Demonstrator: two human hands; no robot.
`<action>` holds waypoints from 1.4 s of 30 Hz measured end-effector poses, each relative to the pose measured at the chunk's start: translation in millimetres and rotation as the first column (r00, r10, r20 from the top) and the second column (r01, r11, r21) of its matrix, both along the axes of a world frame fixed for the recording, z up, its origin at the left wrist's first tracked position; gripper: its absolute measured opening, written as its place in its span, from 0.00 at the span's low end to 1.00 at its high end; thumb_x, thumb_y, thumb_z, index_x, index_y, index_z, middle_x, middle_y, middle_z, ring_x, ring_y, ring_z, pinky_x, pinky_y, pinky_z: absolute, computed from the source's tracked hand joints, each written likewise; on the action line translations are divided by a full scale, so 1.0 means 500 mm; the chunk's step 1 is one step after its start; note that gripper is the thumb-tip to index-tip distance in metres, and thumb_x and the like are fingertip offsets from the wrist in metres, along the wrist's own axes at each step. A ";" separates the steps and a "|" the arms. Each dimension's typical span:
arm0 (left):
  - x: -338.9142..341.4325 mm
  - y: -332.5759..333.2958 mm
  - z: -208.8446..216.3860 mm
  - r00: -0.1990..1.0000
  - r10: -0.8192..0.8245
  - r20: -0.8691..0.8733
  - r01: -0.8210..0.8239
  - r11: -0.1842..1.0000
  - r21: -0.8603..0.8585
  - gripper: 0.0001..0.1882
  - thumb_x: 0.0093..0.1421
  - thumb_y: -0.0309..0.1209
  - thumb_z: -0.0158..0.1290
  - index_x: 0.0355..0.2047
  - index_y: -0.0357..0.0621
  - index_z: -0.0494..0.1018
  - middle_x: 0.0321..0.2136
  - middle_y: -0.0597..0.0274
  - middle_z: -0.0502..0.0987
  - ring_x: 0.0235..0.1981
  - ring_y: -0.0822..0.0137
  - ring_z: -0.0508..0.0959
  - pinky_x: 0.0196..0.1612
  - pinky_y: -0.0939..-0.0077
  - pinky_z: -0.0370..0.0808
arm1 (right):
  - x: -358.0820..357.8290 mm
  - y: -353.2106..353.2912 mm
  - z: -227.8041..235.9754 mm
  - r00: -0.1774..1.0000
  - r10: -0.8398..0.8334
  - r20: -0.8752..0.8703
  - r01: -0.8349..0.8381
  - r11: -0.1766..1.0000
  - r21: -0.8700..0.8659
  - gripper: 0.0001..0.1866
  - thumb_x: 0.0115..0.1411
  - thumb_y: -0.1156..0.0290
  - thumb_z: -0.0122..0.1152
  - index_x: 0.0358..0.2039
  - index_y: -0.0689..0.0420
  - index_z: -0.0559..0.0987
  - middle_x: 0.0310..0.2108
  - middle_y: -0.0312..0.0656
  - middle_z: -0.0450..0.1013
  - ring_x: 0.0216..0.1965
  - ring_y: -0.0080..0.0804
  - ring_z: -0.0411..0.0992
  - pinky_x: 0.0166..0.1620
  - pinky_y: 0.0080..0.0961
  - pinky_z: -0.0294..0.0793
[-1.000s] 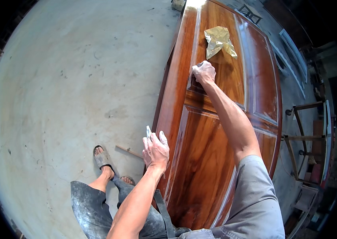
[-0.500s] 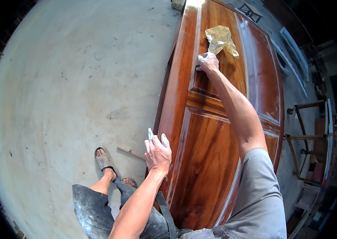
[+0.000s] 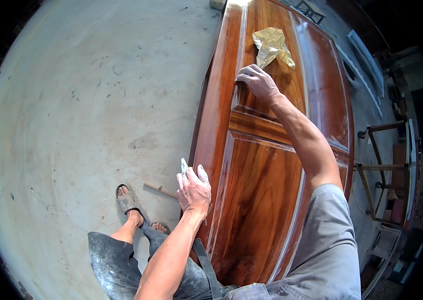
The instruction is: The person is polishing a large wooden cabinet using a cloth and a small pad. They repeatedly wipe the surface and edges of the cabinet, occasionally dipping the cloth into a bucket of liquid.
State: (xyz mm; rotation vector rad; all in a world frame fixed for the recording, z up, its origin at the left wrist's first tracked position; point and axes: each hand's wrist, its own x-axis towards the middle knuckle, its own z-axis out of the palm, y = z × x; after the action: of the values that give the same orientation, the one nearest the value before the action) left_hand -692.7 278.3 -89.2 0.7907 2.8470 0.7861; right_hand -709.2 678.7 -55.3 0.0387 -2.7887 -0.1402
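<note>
A glossy red-brown wooden panel (image 3: 256,200) with raised frames and pale dusty mouldings lies in front of me. My right hand (image 3: 257,81) reaches to its far part, fingers bent and pressed together at the left moulding of the upper frame. Whatever is under those fingertips is hidden. White dust coats both hands. My left hand (image 3: 194,190) is at the panel's left edge, its fingers closed around a small whitish piece (image 3: 184,165) whose tip sticks up; its kind is unclear. Just beyond my right hand, a crumpled yellowish sheet (image 3: 273,46) lies on the wood.
A thin wooden stick (image 3: 159,190) lies on the grey concrete floor (image 3: 71,140) near my sandalled feet. Wheeled wooden frames (image 3: 384,166) stand at the right. A small stool (image 3: 310,11) and pale long boards (image 3: 367,60) are at the far right.
My right hand has shifted slightly left on the moulding, and its fingers now point left. The left hand keeps its grip. The whole view has shifted a little.
</note>
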 end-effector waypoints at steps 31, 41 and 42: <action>-0.002 -0.001 -0.017 0.997 0.016 -0.079 -0.012 0.999 0.048 0.21 0.75 0.43 0.47 0.41 0.33 0.75 0.40 0.41 0.83 0.47 0.42 0.80 0.40 0.44 0.84 | 0.080 -0.154 0.019 0.984 0.176 -0.035 -0.178 0.982 -0.071 0.14 0.54 0.75 0.65 0.43 0.54 0.84 0.45 0.36 0.79 0.52 0.37 0.75 0.58 0.35 0.75; -0.002 0.000 0.006 0.999 0.002 0.049 -0.001 1.000 -0.024 0.23 0.76 0.44 0.45 0.47 0.30 0.73 0.45 0.40 0.83 0.48 0.43 0.79 0.43 0.46 0.82 | 0.295 -0.265 0.018 0.985 -0.167 0.043 0.172 0.945 -0.278 0.07 0.64 0.74 0.63 0.43 0.56 0.82 0.38 0.41 0.78 0.42 0.42 0.76 0.50 0.38 0.74; 0.000 0.001 0.007 0.998 0.002 0.070 0.000 1.000 -0.025 0.25 0.76 0.43 0.45 0.55 0.28 0.71 0.48 0.39 0.82 0.49 0.42 0.78 0.46 0.47 0.81 | 0.302 -0.263 0.012 0.984 -0.175 0.039 0.179 0.944 -0.279 0.07 0.64 0.75 0.63 0.42 0.56 0.82 0.38 0.41 0.78 0.42 0.42 0.76 0.50 0.38 0.75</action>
State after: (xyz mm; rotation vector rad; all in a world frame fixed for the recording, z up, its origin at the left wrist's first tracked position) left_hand -692.6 279.0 -85.5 0.7437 2.7906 0.7607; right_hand -558.2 547.3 -49.4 -0.2830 -2.7936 0.2153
